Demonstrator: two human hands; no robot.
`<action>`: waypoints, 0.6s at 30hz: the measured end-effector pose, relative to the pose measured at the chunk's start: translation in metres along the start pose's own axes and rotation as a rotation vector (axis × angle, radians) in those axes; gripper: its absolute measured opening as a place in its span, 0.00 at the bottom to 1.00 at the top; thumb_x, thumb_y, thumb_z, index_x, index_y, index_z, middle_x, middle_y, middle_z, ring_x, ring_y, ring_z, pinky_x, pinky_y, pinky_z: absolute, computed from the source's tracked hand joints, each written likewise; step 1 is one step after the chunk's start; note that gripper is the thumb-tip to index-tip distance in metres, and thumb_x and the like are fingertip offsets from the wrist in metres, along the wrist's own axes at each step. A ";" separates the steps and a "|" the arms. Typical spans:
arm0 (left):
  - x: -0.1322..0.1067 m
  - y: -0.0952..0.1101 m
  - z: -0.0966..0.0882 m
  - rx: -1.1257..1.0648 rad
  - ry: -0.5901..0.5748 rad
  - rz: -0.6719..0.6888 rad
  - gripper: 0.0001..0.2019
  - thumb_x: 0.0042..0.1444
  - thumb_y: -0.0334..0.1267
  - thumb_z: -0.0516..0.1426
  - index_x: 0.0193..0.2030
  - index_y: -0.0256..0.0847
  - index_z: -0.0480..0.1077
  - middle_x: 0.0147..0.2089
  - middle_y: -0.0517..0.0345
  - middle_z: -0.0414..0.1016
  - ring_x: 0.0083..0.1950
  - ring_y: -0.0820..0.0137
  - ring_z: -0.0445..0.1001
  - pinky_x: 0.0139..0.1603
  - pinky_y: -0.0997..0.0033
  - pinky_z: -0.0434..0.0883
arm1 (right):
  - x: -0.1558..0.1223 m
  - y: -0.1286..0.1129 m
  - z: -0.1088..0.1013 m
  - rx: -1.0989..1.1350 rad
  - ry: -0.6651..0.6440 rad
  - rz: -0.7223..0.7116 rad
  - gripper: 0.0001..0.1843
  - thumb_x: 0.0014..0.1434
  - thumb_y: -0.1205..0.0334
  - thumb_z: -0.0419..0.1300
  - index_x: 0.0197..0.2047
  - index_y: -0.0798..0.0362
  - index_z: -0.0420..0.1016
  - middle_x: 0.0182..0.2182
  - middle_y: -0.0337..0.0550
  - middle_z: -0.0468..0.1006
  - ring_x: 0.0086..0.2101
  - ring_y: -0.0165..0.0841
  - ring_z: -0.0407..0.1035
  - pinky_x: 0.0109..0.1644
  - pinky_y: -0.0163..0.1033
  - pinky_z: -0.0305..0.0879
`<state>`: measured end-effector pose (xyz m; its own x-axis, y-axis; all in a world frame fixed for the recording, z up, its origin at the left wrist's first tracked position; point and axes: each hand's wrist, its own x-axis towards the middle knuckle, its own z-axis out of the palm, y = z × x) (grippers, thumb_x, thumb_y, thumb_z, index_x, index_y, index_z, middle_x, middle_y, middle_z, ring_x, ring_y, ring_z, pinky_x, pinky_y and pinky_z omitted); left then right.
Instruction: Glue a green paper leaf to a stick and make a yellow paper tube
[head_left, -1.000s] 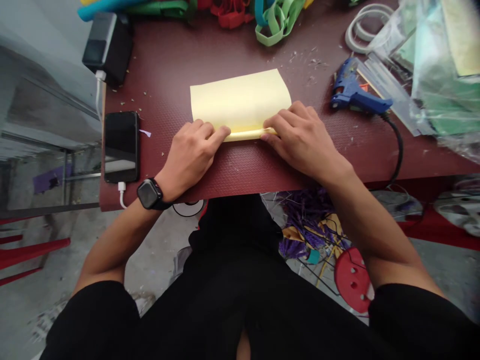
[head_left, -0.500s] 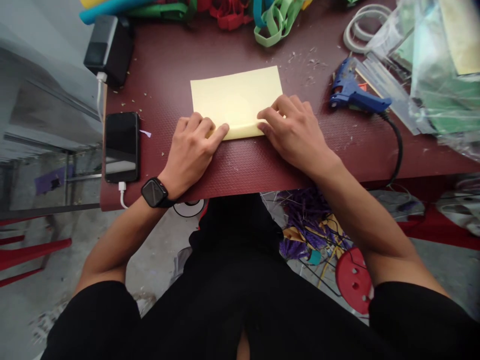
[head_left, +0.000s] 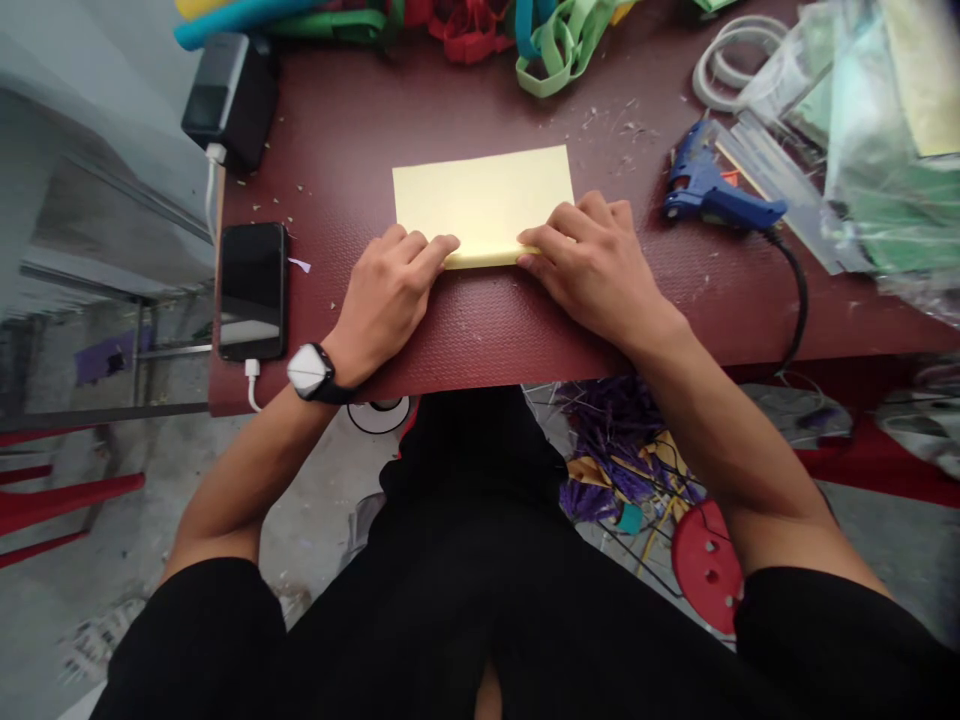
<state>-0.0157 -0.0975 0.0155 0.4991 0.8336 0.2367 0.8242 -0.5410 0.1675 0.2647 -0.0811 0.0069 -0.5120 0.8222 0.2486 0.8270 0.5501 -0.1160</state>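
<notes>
A pale yellow sheet of paper (head_left: pixel 484 200) lies on the dark red table (head_left: pixel 465 330), its near edge folded or rolled into a narrow strip. My left hand (head_left: pixel 386 295) presses the strip's left end with curled fingers. At the strip's right end, my right hand (head_left: pixel 596 265) pinches and presses the paper, fingers bent over the corner. A watch sits on my left wrist.
A black phone (head_left: pixel 253 290) on a charging cable lies at the left, a black box (head_left: pixel 225 100) behind it. A blue glue gun (head_left: pixel 712 195) with its cord lies right. Coloured foam strips (head_left: pixel 555 40) line the back, plastic bags (head_left: pixel 877 130) at far right. Paper scraps litter the table.
The fold at the paper's near edge has advanced away from me, so less of the sheet shows. Both hands moved slightly forward with it, staying on the fold.
</notes>
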 end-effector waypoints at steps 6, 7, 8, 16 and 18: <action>-0.003 0.002 -0.003 -0.005 0.019 0.000 0.16 0.79 0.32 0.49 0.59 0.41 0.78 0.53 0.45 0.79 0.55 0.57 0.76 0.56 0.54 0.76 | -0.004 -0.007 -0.006 -0.029 -0.038 0.035 0.21 0.82 0.54 0.47 0.58 0.48 0.81 0.50 0.55 0.81 0.53 0.53 0.71 0.57 0.61 0.63; -0.002 0.002 -0.003 0.002 0.021 0.000 0.16 0.79 0.32 0.49 0.59 0.41 0.78 0.55 0.44 0.79 0.56 0.56 0.76 0.56 0.53 0.77 | -0.003 -0.007 -0.006 -0.030 -0.024 0.034 0.21 0.82 0.54 0.47 0.57 0.48 0.82 0.52 0.55 0.81 0.54 0.54 0.71 0.57 0.62 0.63; -0.001 0.002 -0.003 0.023 0.019 0.001 0.16 0.79 0.32 0.49 0.58 0.41 0.78 0.56 0.44 0.79 0.57 0.55 0.76 0.57 0.52 0.76 | -0.002 -0.006 -0.005 -0.031 -0.007 0.032 0.22 0.82 0.54 0.47 0.57 0.49 0.82 0.54 0.57 0.81 0.55 0.55 0.70 0.57 0.63 0.64; 0.005 0.003 0.001 0.088 -0.023 -0.019 0.18 0.80 0.37 0.49 0.66 0.42 0.75 0.60 0.40 0.78 0.62 0.49 0.76 0.61 0.44 0.76 | 0.007 -0.004 0.003 -0.028 0.055 0.044 0.21 0.80 0.56 0.48 0.62 0.44 0.80 0.55 0.56 0.82 0.57 0.57 0.70 0.59 0.66 0.65; 0.005 0.001 0.003 0.080 -0.035 -0.022 0.19 0.80 0.37 0.49 0.69 0.40 0.73 0.63 0.39 0.77 0.64 0.48 0.75 0.63 0.44 0.75 | 0.004 -0.004 0.002 -0.022 0.044 0.030 0.21 0.80 0.54 0.49 0.62 0.44 0.81 0.56 0.55 0.82 0.58 0.57 0.70 0.61 0.66 0.65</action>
<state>-0.0113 -0.0934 0.0140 0.4884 0.8494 0.1999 0.8532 -0.5129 0.0948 0.2589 -0.0794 0.0064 -0.4769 0.8308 0.2871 0.8468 0.5217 -0.1032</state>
